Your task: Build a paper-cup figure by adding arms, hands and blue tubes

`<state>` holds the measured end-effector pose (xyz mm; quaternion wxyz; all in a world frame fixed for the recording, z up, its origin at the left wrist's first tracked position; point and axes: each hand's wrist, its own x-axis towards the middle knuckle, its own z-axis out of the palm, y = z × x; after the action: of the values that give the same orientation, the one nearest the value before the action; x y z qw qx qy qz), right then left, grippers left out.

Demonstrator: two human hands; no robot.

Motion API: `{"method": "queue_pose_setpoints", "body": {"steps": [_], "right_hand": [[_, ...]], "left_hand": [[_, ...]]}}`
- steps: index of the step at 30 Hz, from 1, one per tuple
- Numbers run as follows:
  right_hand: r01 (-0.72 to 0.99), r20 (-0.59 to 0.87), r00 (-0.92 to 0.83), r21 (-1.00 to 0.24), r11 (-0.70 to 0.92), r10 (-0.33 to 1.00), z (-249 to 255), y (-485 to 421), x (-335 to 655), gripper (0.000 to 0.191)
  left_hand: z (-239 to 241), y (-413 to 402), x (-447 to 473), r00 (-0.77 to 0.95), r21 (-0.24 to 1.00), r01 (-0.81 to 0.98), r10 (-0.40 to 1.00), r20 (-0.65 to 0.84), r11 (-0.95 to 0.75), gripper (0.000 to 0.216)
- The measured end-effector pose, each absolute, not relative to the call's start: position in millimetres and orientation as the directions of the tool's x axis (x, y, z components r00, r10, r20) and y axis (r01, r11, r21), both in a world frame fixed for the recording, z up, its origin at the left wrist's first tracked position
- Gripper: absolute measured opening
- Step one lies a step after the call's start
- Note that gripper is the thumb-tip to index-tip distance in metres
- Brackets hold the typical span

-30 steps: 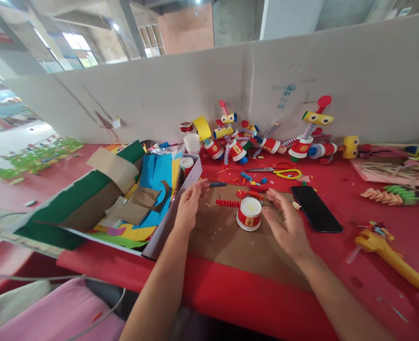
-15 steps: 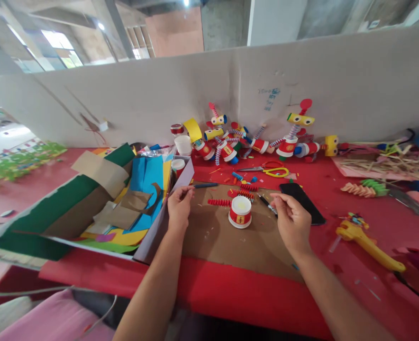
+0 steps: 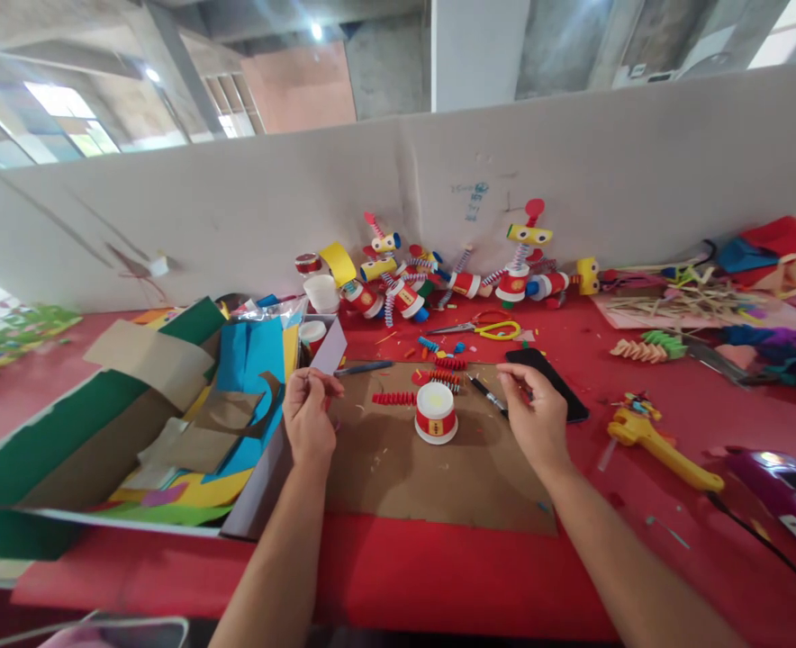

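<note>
A paper cup (image 3: 437, 414) with a red band and a gold label stands upside down on the brown cardboard sheet (image 3: 404, 486), with neither hand touching it. To its left, my left hand (image 3: 312, 409) is raised beside the box, its fingers closed in a pinch; anything between them is too small or hidden to tell. On the other side, my right hand (image 3: 534, 409) hovers by a black pen (image 3: 487, 394), thumb and fingertips together, their contents not visible. Red folded-paper springs (image 3: 393, 399) lie just behind the cup.
A box of coloured paper (image 3: 256, 499) fills the left side. Along the back wall are several paper-cup figures (image 3: 516, 279). Yellow-handled scissors (image 3: 496, 330), a phone (image 3: 553, 385), a blue-grey pencil-like tool (image 3: 364, 367), a yellow glue gun (image 3: 668, 454) and straw-like strips (image 3: 674, 301) lie around.
The view has shifted toward the right, so the scene sits further left. Both hands remain pinched on either side of the cup, the left a little nearer the box. The cup stays put.
</note>
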<state>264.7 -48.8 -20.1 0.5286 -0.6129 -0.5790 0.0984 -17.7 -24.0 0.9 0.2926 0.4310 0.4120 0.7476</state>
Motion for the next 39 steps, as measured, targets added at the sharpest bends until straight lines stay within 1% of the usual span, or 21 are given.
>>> {"method": "queue_pose_setpoints", "body": {"steps": [2, 4, 6, 8, 10, 12, 14, 17, 20, 24, 26, 28, 29, 30, 32, 35, 37, 39], "right_hand": [[0.701, 0.429, 0.258, -0.7, 0.137, 0.866, -18, -44, 269, 0.03], [0.774, 0.355, 0.177, -0.627, 0.093, 0.918, -14, -36, 271, 0.026], [0.809, 0.29, 0.094, -0.58, 0.096, 0.952, -10, -22, 269, 0.021], [0.846, 0.223, 0.036, -0.525, 0.089, 0.974, -7, -6, 263, 0.023], [0.879, 0.164, 0.013, -0.472, 0.067, 0.986, -4, 12, 254, 0.027], [0.902, 0.117, -0.004, -0.429, 0.055, 0.993, -3, 27, 243, 0.028], [0.914, 0.086, -0.03, -0.4, 0.062, 0.996, -3, 39, 234, 0.025], [0.918, 0.073, -0.07, -0.386, 0.093, 0.995, -4, 50, 226, 0.017], [0.904, 0.117, -0.09, -0.407, 0.131, 0.989, -4, 54, 225, 0.013], [0.854, 0.241, -0.061, -0.49, 0.175, 0.969, 4, 41, 233, 0.02], [0.812, 0.309, -0.048, -0.541, 0.217, 0.95, 9, 23, 239, 0.026], [0.763, 0.367, -0.035, -0.591, 0.262, 0.93, 12, 0, 244, 0.03], [0.722, 0.4, -0.022, -0.628, 0.291, 0.916, 12, -11, 245, 0.031], [0.644, 0.443, 0.001, -0.686, 0.339, 0.896, 11, -22, 247, 0.03], [0.526, 0.498, 0.014, -0.741, 0.417, 0.867, 8, -38, 247, 0.027], [0.438, 0.542, -0.022, -0.75, 0.495, 0.84, 6, -50, 246, 0.021], [0.404, 0.558, -0.053, -0.746, 0.529, 0.828, 6, -52, 244, 0.019], [0.357, 0.546, -0.06, -0.77, 0.529, 0.835, 8, -54, 243, 0.019]], "left_hand": [[3, -24, -15, -0.473, 0.867, -0.068, 0.782, 0.407, -0.493, 0.033], [9, -23, -9, -0.54, 0.885, -0.056, 0.76, 0.362, -0.461, 0.036], [18, -20, -1, -0.636, 0.89, -0.078, 0.71, 0.302, -0.449, 0.025], [30, -16, 10, -0.693, 0.869, -0.133, 0.671, 0.263, -0.477, 0.013], [39, -12, 21, -0.69, 0.851, -0.209, 0.689, 0.22, -0.481, 0.012], [41, -9, 30, -0.677, 0.85, -0.243, 0.709, 0.196, -0.467, 0.012], [38, -9, 36, -0.696, 0.856, -0.198, 0.683, 0.221, -0.478, 0.012], [28, -13, 39, -0.721, 0.867, -0.083, 0.63, 0.289, -0.492, 0.01], [23, -20, 39, -0.687, 0.874, 0.053, 0.617, 0.383, -0.483, 0.007], [23, -31, 46, -0.579, 0.867, 0.226, 0.654, 0.487, -0.445, 0.006], [22, -36, 53, -0.484, 0.843, 0.311, 0.69, 0.538, -0.438, 0.008], [21, -39, 59, -0.355, 0.792, 0.404, 0.72, 0.597, -0.457, 0.014], [21, -40, 62, -0.284, 0.762, 0.439, 0.73, 0.621, -0.477, 0.017], [22, -42, 64, -0.218, 0.733, 0.462, 0.737, 0.64, -0.499, 0.021], [24, -44, 69, -0.11, 0.696, 0.466, 0.745, 0.658, -0.546, 0.029], [28, -49, 74, -0.009, 0.706, 0.399, 0.768, 0.641, -0.585, 0.038], [29, -51, 77, 0.029, 0.75, 0.321, 0.798, 0.602, -0.578, 0.035], [30, -52, 79, 0.026, 0.814, 0.232, 0.84, 0.542, -0.532, 0.027]]}}
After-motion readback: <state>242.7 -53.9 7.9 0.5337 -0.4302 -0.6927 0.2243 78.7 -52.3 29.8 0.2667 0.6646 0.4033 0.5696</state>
